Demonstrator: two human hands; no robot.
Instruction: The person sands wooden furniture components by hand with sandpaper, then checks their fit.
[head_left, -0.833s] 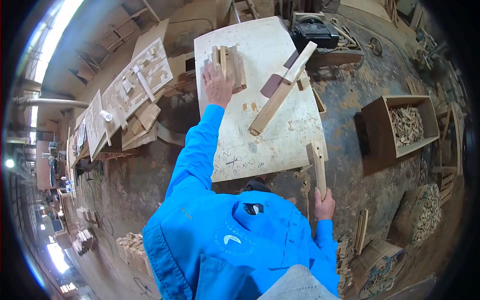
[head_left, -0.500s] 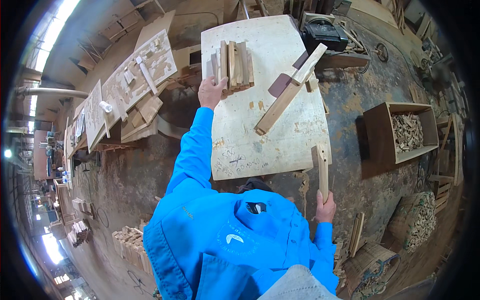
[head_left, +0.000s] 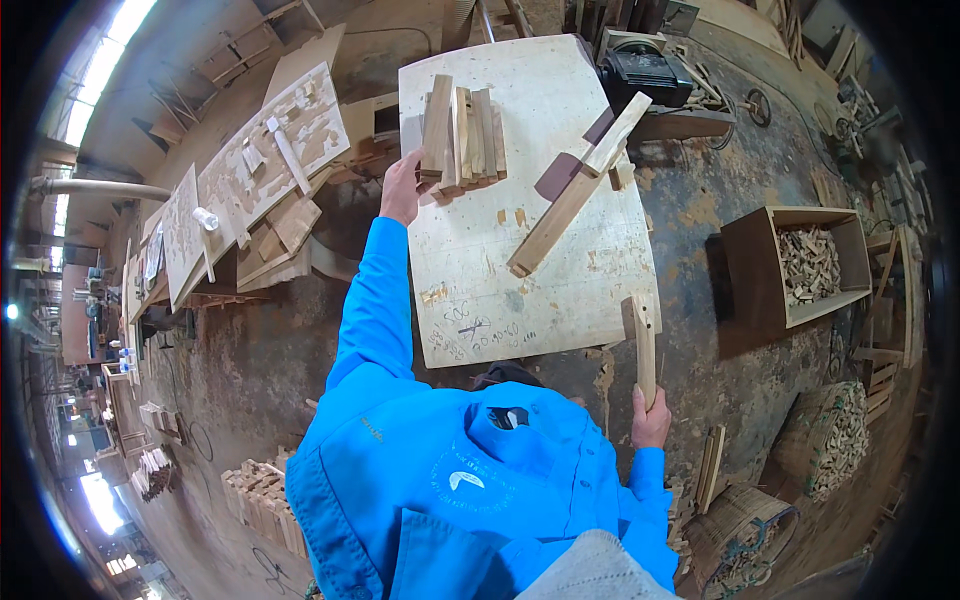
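Note:
My left hand (head_left: 402,186) reaches far out, its fingers on the left end of a row of short wooden blocks (head_left: 463,134) standing on a pale work board (head_left: 560,290). My right hand (head_left: 651,419) grips the lower end of a narrow wooden stick (head_left: 644,347), held upright beside the board's near right corner. A long wooden bar (head_left: 573,193) lies diagonally across the board, right of the blocks. Both arms wear blue sleeves.
An open wooden box (head_left: 806,264) of small wood pieces stands on the floor at right. Woven baskets (head_left: 823,440) of offcuts sit lower right. A dark machine (head_left: 643,70) is behind the board. Benches with wood parts (head_left: 262,175) line the left. Stacked wood (head_left: 260,497) lies lower left.
My left hand has slid left, from on top of the blocks to their left end. My right hand keeps the stick upright in the same place. The view has shifted slightly.

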